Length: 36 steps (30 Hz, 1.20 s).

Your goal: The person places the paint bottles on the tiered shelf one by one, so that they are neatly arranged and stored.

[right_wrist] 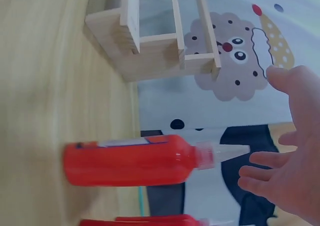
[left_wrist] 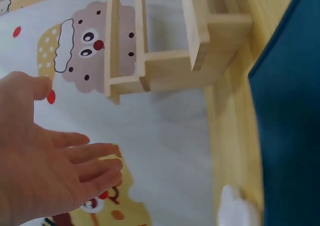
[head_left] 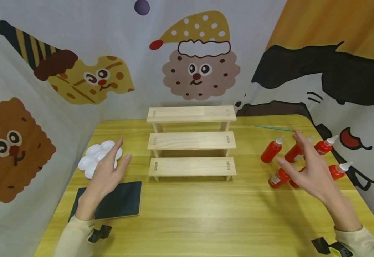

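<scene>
My left hand point(head_left: 104, 176) is raised over the table's left side with its fingers extended, holding nothing. Beneath and behind it are a white flower-shaped paint palette point(head_left: 92, 150) and a dark rectangular board point(head_left: 119, 200). On the right, my right hand point(head_left: 316, 175) hovers with thumb and fingers spread, also holding nothing. Several red squeeze bottles point(head_left: 271, 151) with pale pointed nozzles stand around and below it, some partly hidden by the hand. In the right wrist view one red bottle point(right_wrist: 130, 161) is close to the right hand point(right_wrist: 295, 156), its nozzle pointing toward the fingers.
A three-tier wooden stand point(head_left: 191, 166) occupies the back middle of the wooden table point(head_left: 193, 221). Behind the bottles lies a thin teal stick point(head_left: 273, 127), perhaps a brush. A curtain with cartoon biscuits point(head_left: 201, 76) hangs along the table's far and left sides.
</scene>
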Available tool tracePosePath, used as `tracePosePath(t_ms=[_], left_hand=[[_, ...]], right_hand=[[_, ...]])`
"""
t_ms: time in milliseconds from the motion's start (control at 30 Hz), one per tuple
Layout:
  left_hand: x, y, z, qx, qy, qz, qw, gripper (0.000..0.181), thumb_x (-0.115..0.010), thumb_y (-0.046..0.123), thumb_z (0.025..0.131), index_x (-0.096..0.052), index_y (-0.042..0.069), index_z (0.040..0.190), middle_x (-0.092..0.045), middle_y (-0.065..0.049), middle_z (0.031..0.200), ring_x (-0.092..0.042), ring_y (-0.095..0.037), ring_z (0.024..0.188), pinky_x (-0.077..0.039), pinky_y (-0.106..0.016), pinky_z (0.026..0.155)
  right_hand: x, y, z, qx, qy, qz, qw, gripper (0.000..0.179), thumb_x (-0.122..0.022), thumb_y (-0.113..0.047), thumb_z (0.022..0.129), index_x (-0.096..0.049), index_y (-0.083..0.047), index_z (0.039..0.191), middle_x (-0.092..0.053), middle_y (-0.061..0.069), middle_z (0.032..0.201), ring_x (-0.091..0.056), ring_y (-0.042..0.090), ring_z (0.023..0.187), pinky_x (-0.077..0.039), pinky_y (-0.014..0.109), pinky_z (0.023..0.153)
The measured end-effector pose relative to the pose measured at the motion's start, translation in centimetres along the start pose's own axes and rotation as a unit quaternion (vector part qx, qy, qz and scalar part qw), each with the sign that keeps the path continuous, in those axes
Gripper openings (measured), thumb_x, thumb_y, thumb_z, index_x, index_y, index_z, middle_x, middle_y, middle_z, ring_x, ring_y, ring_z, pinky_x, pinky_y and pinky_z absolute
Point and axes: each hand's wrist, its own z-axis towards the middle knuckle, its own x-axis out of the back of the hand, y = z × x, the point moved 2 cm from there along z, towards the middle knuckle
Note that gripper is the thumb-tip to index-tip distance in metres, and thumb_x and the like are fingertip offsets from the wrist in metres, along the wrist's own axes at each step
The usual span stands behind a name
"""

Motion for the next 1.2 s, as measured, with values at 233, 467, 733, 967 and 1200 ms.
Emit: tracePosePath(t_ms=[233, 467, 733, 967, 1200], left_hand=[[-2.6, -1.1, 0.9, 0.024, 0.017, -0.093, 0.9953, 0.065, -0.043, 0.040, 0.110, -0.026, 0.001, 0.159, -0.039, -0.025, 0.158, -0.040, -0.046, 0.144, -0.036, -0.060, 0.115], [-5.9, -1.8, 1.7, 0.090, -0.005, -0.184, 0.9788, 0.066, -0.048, 0.042, 0.108, -0.031, 0.001, 0.157, -0.044, -0.023, 0.155, -0.046, -0.041, 0.141, -0.040, -0.053, 0.115], [-9.4, -2.2, 2.1, 0.133, -0.056, -0.227, 0.9632, 0.064, -0.053, 0.037, 0.107, -0.032, 0.002, 0.157, -0.043, -0.024, 0.155, -0.046, -0.042, 0.142, -0.045, -0.053, 0.111], [-11.2, -2.6, 2.4, 0.135, -0.056, -0.240, 0.9596, 0.068, -0.053, 0.038, 0.106, -0.029, 0.000, 0.157, -0.029, -0.028, 0.162, -0.031, -0.044, 0.149, -0.033, -0.055, 0.119], [-12.2, -2.8, 2.4, 0.143, -0.039, -0.262, 0.9536, 0.063, -0.053, 0.033, 0.107, -0.031, 0.002, 0.157, -0.037, -0.027, 0.157, -0.039, -0.044, 0.145, -0.039, -0.055, 0.115]], right_hand=[[-1.1, 1.2, -2.0, 0.004, 0.052, 0.060, 0.9969, 0.098, -0.078, -0.007, 0.087, -0.019, -0.031, 0.162, -0.045, 0.025, 0.153, -0.044, -0.006, 0.136, -0.028, -0.004, 0.100], [-2.8, 2.2, -4.0, -0.035, 0.063, 0.079, 0.9943, 0.091, -0.077, -0.006, 0.090, -0.022, -0.026, 0.161, -0.049, 0.026, 0.147, -0.039, -0.021, 0.123, -0.031, -0.004, 0.097], [-5.2, 3.5, -5.5, -0.064, 0.055, 0.075, 0.9936, 0.085, -0.079, -0.006, 0.088, -0.029, -0.006, 0.156, -0.057, 0.023, 0.132, -0.044, -0.021, 0.106, -0.036, -0.004, 0.086], [-6.7, 4.8, -5.8, -0.079, 0.043, 0.105, 0.9905, 0.069, -0.078, 0.001, 0.086, -0.037, 0.004, 0.142, -0.058, 0.016, 0.122, -0.050, -0.020, 0.103, -0.043, -0.001, 0.085], [-7.3, 5.7, -6.4, -0.114, 0.027, 0.095, 0.9886, 0.060, -0.075, -0.001, 0.090, -0.039, 0.005, 0.138, -0.059, 0.028, 0.127, -0.052, -0.015, 0.107, -0.045, 0.000, 0.080]])
